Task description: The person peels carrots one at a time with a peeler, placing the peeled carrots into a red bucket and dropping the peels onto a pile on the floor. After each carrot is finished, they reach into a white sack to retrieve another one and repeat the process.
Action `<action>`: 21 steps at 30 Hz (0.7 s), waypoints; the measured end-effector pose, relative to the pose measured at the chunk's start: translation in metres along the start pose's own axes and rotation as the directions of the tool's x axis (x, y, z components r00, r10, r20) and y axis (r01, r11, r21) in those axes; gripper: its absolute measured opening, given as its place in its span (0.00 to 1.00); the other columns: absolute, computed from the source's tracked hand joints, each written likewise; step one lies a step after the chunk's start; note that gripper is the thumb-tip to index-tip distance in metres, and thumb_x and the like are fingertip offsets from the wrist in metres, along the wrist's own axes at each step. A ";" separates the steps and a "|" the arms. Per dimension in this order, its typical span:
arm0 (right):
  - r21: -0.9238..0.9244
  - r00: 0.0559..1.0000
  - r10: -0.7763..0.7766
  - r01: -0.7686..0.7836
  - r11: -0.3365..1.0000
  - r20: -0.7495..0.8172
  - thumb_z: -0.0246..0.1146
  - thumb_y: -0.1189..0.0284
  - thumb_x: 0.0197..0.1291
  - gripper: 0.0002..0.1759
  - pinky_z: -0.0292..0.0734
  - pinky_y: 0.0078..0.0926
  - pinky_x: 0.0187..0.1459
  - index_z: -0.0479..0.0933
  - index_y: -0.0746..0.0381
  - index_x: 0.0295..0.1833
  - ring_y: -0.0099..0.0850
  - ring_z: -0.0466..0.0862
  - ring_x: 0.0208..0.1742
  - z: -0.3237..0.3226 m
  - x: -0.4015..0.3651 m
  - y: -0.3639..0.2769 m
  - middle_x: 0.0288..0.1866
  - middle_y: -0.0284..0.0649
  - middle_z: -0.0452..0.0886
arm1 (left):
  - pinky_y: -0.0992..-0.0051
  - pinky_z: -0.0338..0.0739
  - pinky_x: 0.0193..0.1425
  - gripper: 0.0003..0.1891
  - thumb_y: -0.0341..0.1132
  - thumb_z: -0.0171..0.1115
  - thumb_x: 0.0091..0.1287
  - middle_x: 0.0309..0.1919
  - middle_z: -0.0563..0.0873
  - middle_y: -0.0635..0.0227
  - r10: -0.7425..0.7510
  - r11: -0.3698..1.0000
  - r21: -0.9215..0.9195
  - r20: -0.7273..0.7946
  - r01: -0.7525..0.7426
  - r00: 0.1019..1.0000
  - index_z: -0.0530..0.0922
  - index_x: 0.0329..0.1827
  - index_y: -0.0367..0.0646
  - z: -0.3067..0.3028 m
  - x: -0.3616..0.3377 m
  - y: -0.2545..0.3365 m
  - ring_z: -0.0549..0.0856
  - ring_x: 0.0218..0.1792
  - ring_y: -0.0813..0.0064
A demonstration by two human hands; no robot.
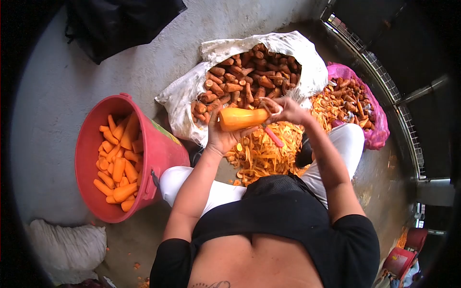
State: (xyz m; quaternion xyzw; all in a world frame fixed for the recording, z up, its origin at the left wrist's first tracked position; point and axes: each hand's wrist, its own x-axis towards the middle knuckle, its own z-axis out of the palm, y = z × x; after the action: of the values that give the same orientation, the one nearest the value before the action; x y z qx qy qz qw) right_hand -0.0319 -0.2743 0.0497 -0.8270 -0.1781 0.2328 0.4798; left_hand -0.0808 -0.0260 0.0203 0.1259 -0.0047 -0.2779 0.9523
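A thick, peeled orange carrot point(244, 118) lies across my left hand point(222, 137), whose fingers wrap round its broad end. At its narrow end, the fingers of my right hand point(288, 111) are closed on the carrot, with a bit of white showing between them. Just below the carrot is a pink handle point(274, 137); the rest of that tool is hidden. Under both hands rises a heap of orange peelings point(266, 161). Beyond them a white sack point(185, 91) gapes open, full of unpeeled, brownish carrots point(261, 79).
On the left, a red bucket point(165, 149) tilts beside my knee with peeled carrots point(120, 168) inside. A pink bag point(379, 122) of carrot scraps stands at right. A stuffed white sack point(69, 245), black cloth point(117, 24) and metal grating point(384, 77) lie around.
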 end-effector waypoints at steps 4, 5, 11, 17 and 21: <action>-0.527 0.980 -0.190 0.192 0.828 0.059 0.77 0.56 0.41 0.29 0.80 0.32 0.41 0.82 0.54 0.51 0.31 0.85 0.37 -0.041 0.006 -0.038 0.38 0.36 0.86 | 0.47 0.78 0.56 0.29 0.47 0.49 0.68 0.61 0.75 0.45 -0.316 0.945 0.111 0.050 0.309 0.947 0.68 0.63 0.32 -0.006 0.006 -0.002 0.80 0.55 0.44; -0.646 0.969 -0.233 0.234 0.727 0.089 0.77 0.55 0.41 0.29 0.79 0.33 0.40 0.82 0.54 0.51 0.33 0.85 0.36 -0.043 0.010 -0.043 0.38 0.36 0.85 | 0.49 0.79 0.56 0.29 0.46 0.48 0.68 0.61 0.75 0.45 -0.376 0.919 0.174 0.105 0.355 0.921 0.68 0.64 0.31 -0.006 0.007 -0.004 0.81 0.54 0.44; -0.683 0.942 -0.189 -0.056 0.728 -0.279 0.75 0.54 0.45 0.32 0.77 0.34 0.44 0.79 0.56 0.56 0.35 0.83 0.42 -0.018 0.021 -0.043 0.45 0.36 0.82 | 0.66 0.83 0.40 0.25 0.50 0.52 0.69 0.45 0.82 0.57 -0.219 0.959 0.140 -0.186 0.246 0.958 0.71 0.61 0.41 -0.036 0.013 -0.014 0.85 0.40 0.62; 0.029 0.997 0.055 -0.057 0.998 0.060 0.72 0.47 0.50 0.44 0.72 0.25 0.54 0.69 0.63 0.66 0.29 0.78 0.52 -0.010 -0.005 0.004 0.48 0.41 0.80 | 0.63 0.84 0.43 0.22 0.49 0.55 0.69 0.43 0.83 0.62 -0.052 0.959 0.244 -0.347 0.144 0.936 0.72 0.58 0.43 -0.021 0.011 -0.008 0.85 0.43 0.66; -0.328 0.988 0.020 -0.070 0.942 -0.152 0.50 0.48 0.70 0.30 0.68 0.32 0.35 0.83 0.61 0.30 0.28 0.75 0.28 -0.007 -0.013 -0.006 0.20 0.33 0.79 | 0.64 0.83 0.40 0.21 0.47 0.58 0.67 0.40 0.82 0.63 -0.088 0.955 0.232 -0.370 0.184 0.925 0.72 0.57 0.44 -0.017 0.013 -0.015 0.84 0.38 0.67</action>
State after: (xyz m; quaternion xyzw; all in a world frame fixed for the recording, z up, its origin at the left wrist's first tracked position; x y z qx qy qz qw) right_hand -0.0392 -0.2829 0.0610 -0.9146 -0.1600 0.1491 0.3400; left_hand -0.0762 -0.0415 -0.0001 0.2990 0.1397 -0.3132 0.8905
